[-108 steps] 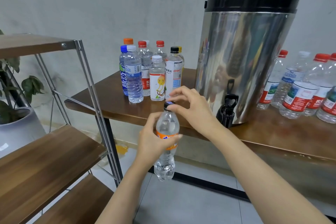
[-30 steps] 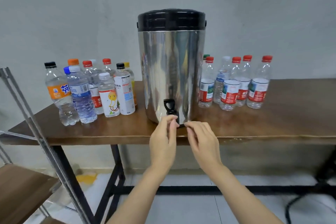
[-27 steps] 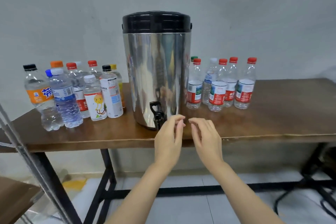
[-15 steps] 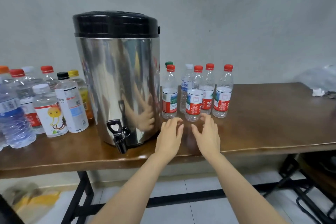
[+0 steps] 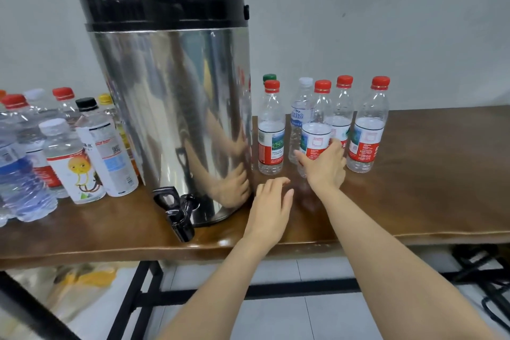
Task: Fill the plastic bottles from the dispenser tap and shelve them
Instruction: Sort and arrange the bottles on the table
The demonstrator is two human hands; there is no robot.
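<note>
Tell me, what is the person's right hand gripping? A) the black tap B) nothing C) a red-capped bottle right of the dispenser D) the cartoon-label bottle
C: the right hand curls round the front red-capped bottle; the left hand is open and holds nothing.

A red-capped bottle (image 5: 316, 132) is being gripped low on its body by the right hand (image 5: 327, 167), upright on the table (image 5: 430, 179). The left hand (image 5: 271, 201) is being held open beside the steel dispenser (image 5: 171, 107).
</note>
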